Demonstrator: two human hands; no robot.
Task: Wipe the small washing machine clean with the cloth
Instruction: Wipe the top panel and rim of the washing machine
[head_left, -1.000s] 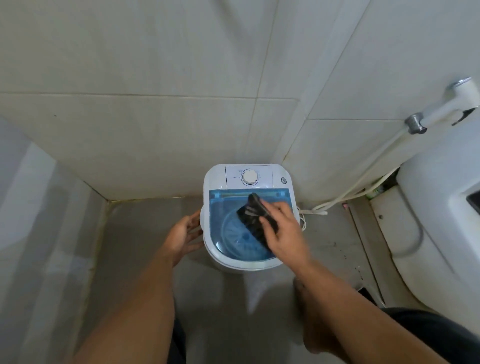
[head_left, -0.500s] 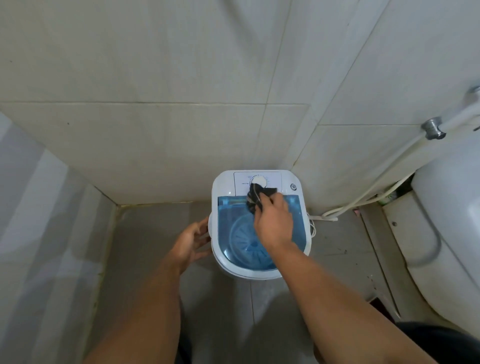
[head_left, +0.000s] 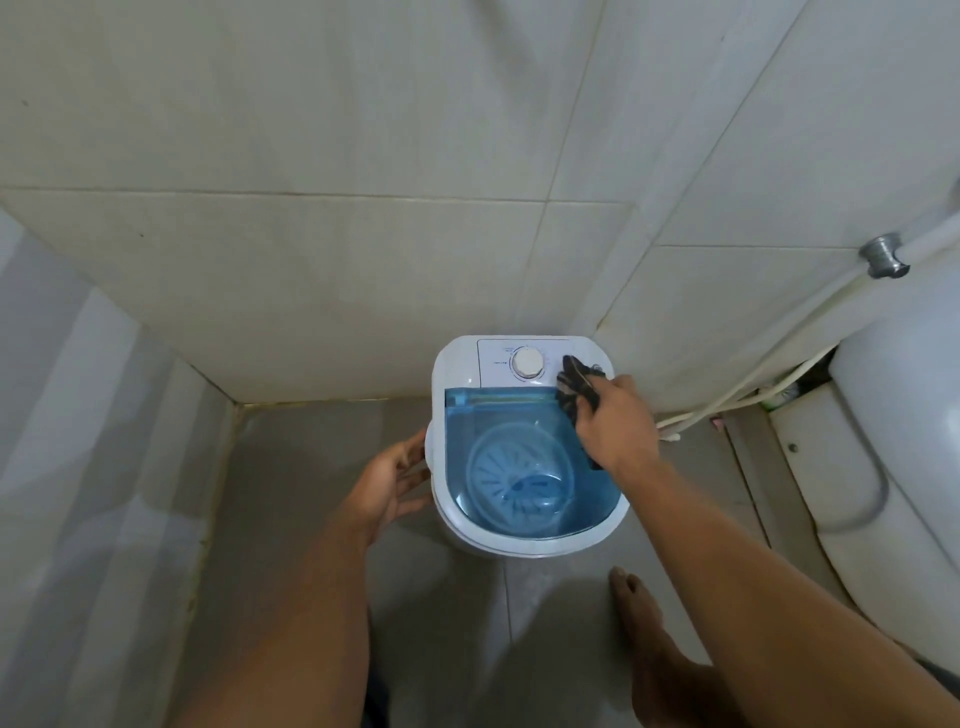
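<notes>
machine: the small washing machine (head_left: 524, 540) sits on the floor in the far corner
cloth: our right hand (head_left: 615, 428) grips the dark cloth (head_left: 575, 387) on the far-right panel, right of the dial (head_left: 528, 362)
left hand (head_left: 387, 486): fingers relaxed, bracing the left side
tip: we'd press flat, work around the dial, don't turn it

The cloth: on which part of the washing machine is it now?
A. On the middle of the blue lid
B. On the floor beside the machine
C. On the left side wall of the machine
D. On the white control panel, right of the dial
D: the right hand holds the dark cloth against the white control panel, just to the right of the round dial and above the blue lid.
</notes>
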